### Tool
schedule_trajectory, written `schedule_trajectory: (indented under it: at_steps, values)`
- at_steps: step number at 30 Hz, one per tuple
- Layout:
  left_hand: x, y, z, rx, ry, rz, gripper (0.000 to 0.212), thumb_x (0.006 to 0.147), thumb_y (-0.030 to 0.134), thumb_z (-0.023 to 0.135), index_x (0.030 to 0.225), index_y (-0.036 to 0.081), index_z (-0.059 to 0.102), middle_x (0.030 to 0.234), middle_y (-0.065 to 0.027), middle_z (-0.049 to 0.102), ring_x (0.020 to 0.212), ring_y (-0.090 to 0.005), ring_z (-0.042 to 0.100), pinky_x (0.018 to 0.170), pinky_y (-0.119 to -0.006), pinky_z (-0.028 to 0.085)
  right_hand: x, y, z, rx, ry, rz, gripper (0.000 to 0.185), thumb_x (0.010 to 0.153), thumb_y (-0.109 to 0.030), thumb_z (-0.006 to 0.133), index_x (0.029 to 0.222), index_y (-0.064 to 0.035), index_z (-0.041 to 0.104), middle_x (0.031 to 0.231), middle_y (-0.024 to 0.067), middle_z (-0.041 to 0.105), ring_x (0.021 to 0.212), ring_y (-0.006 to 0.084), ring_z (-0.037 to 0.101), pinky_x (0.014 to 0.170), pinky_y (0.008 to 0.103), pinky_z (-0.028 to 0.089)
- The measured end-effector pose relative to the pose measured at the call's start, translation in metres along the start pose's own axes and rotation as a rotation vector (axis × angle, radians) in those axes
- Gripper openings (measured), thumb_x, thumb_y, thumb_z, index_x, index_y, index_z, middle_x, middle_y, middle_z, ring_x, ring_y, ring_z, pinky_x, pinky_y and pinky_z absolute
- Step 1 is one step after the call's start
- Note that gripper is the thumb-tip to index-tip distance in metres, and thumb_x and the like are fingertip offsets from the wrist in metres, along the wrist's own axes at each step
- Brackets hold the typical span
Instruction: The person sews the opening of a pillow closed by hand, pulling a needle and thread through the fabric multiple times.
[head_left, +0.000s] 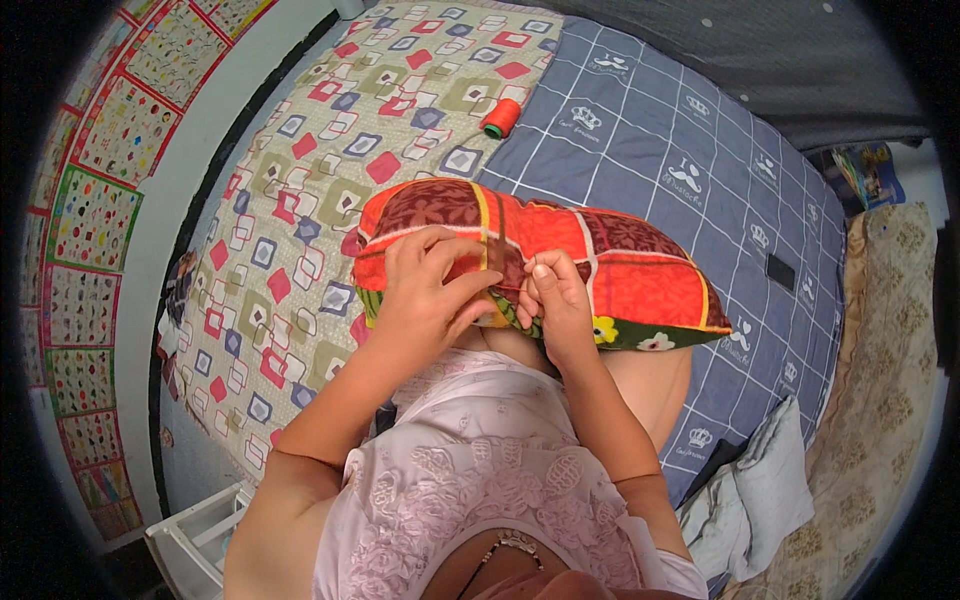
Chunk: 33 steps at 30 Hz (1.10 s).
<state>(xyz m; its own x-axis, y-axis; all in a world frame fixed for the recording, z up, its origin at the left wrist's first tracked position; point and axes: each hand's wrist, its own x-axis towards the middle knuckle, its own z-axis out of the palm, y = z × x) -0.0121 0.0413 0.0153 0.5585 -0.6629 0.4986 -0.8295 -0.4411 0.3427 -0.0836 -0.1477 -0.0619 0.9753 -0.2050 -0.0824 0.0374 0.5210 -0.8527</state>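
Note:
A stuffed cushion (645, 277) lies across the lap, its top patterned in red, orange and maroon. Along its near side runs green cloth with yellow and white flowers. My left hand (439, 281) grips the cushion near its middle, fingers bent over the top and thumb reaching toward the seam. Just right of it, my right hand (556, 296) has thumb and forefinger pinched together above the cushion, the other fingers curled. What looks like a fine red thread (514, 288) runs between the hands; a needle cannot be made out.
A spool of red-orange thread (501, 118) lies beyond the cushion on the bed. Beneath are a patterned sheet (300, 187) and a blue checked cover (630, 142). A dark phone-like object (781, 271) and a grey-white pillow (772, 487) lie to the right. Picture charts (97, 217) line the left wall.

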Motion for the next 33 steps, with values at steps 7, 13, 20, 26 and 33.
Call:
schedule_trajectory:
  at_steps: [7,13,20,26,33]
  values:
    - [-0.002,-0.012,0.015,-0.015,0.016,-0.023,0.019,0.075,0.016,0.087,0.09,0.011,0.077,0.102,-0.0014,0.069,0.117,-0.0304,0.058,0.104,-0.05,0.039,-0.001,0.0,0.0,0.027,0.0,0.008,0.014,0.114,-0.02,0.052,0.113,-0.0062,0.054,0.07,-0.0029,0.038,0.062,0.0084,0.041,0.053,0.0262,0.044]
    - [-0.006,-0.013,0.013,-0.055,0.007,-0.094,0.014,0.078,0.015,0.084,0.09,0.012,0.077,0.102,-0.0012,0.069,0.116,-0.0283,0.058,0.106,-0.049,0.037,0.004,-0.009,-0.013,0.072,0.114,-0.118,0.013,0.113,-0.02,0.054,0.111,-0.0072,0.055,0.073,-0.003,0.038,0.062,0.0088,0.041,0.052,0.0263,0.043]
    - [-0.011,-0.018,0.014,-0.082,0.025,-0.122,0.012,0.08,0.017,0.084,0.089,0.012,0.078,0.101,-0.0012,0.07,0.116,-0.0284,0.058,0.107,-0.049,0.036,0.0,-0.051,-0.072,0.131,0.401,-0.301,0.012,0.113,-0.019,0.052,0.11,-0.0081,0.054,0.073,-0.0037,0.036,0.061,0.0098,0.04,0.053,0.0281,0.04]
    - [-0.01,-0.015,0.016,-0.099,-0.007,-0.12,0.013,0.079,0.014,0.085,0.089,0.012,0.078,0.101,-0.0015,0.07,0.117,-0.0287,0.058,0.106,-0.048,0.037,-0.01,-0.067,-0.093,0.171,0.437,-0.41,0.011,0.113,-0.018,0.053,0.11,-0.0074,0.056,0.073,-0.0036,0.035,0.063,0.0089,0.039,0.057,0.0262,0.04]
    - [-0.01,-0.02,0.014,-0.071,-0.015,-0.096,0.012,0.082,0.015,0.084,0.092,0.013,0.078,0.104,-0.0016,0.072,0.129,-0.0314,0.057,0.115,-0.054,0.034,-0.011,-0.073,-0.09,0.197,0.437,-0.44,0.011,0.113,-0.019,0.054,0.111,-0.0081,0.055,0.073,-0.0038,0.035,0.063,0.0085,0.039,0.057,0.0261,0.04]
